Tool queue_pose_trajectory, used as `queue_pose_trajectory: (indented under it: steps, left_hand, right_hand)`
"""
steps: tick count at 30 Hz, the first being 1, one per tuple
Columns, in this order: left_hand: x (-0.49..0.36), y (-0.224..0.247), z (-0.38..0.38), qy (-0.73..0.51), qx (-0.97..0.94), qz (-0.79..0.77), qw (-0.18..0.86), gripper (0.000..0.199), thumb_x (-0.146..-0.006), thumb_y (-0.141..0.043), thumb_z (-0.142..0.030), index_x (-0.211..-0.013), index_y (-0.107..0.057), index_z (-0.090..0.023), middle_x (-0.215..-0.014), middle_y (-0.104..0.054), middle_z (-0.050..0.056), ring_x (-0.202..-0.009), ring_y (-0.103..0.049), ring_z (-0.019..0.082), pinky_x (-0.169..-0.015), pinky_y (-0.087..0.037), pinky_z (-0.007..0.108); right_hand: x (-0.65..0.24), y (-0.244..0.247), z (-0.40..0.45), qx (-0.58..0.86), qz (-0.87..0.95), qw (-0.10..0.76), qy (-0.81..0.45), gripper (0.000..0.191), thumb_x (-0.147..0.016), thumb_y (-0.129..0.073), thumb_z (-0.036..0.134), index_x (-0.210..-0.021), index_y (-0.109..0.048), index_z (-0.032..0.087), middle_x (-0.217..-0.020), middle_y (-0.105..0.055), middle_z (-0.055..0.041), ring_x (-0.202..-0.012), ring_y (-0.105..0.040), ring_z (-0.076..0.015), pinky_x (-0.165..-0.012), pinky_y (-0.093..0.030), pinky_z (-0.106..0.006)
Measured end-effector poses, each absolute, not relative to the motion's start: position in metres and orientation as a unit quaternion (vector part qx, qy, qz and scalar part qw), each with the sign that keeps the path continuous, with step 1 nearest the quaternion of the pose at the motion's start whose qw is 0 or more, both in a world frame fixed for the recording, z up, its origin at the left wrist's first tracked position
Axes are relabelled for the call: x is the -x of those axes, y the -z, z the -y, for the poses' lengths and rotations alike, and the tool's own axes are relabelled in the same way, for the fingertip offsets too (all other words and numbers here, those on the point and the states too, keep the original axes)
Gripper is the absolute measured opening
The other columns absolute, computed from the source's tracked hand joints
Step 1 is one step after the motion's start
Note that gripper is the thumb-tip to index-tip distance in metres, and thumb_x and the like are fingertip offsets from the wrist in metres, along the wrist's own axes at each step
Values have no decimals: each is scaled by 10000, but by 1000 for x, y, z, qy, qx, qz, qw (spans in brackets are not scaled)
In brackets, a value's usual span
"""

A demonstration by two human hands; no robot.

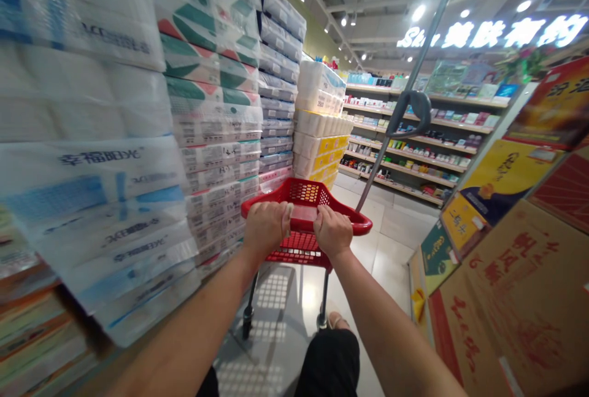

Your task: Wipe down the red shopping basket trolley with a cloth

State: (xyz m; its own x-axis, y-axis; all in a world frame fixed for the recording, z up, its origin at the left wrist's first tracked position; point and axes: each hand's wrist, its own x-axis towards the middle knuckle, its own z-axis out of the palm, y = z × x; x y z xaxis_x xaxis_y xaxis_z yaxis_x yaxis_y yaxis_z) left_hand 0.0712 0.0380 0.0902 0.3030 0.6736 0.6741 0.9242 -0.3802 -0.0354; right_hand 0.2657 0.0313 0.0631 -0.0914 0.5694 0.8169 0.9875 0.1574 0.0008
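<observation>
red shopping cart [304, 215] on pale glossy floor tiles [389, 262]

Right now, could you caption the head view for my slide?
Left hand and right hand grip a red cart beside stacked packs.

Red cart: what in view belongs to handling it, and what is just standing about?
In use: red cart; left hand and right hand, both gripping its handle.
Standing about: stacked packs, left; stocked shelves, ahead; boxes, right.
</observation>
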Motion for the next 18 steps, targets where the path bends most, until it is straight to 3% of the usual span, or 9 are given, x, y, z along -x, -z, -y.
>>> queue_pose_trajectory:
  steps: [2,5,7,14,18]
  left_hand:
    - [-71,-86,-30,328,775,484,242,430,-952,-304,-365,-1155,-623,-160,-1112,-664,153,-1077,-583,266,-989,-353,433]
    - [-74,-102,-34,246,785,543,170,550,-971,-213,-398,-889,-697,-151,-885,-703,147,-868,-643,267,-833,-414,422]
    - [-75,-114,-40,172,788,580,112,603,-968,-205,-432,-821,-707,-133,-794,-702,155,-758,-654,270,-728,-423,400]
    - [-75,-101,-32,306,782,508,192,495,-975,-233,-375,-903,-667,-149,-895,-695,132,-890,-627,247,-840,-393,398]
    - [-77,-105,-36,224,796,546,136,502,-973,-226,-374,-878,-666,-150,-812,-697,117,-729,-634,245,-724,-405,392]
  right_hand:
    - [-267,-63,-31,573,677,351,300,343,-936,-411,271,-1148,-667,188,-1165,-687,-79,-942,-645,-224,-859,-385,-354]
    - [-268,-65,-29,570,679,350,304,340,-934,-418,268,-1137,-676,179,-1146,-695,-83,-918,-646,-218,-834,-386,-337]
    - [-268,-67,-28,570,676,350,310,336,-934,-420,263,-1126,-683,180,-1130,-702,-80,-889,-648,-212,-807,-386,-329]
    - [-271,-67,-27,557,675,358,326,324,-921,-428,242,-1098,-693,182,-1109,-712,-65,-853,-650,-198,-777,-377,-321]
    - [-274,-65,-28,552,680,358,323,327,-930,-420,248,-1104,-687,177,-1114,-710,-69,-867,-652,-199,-794,-380,-323]
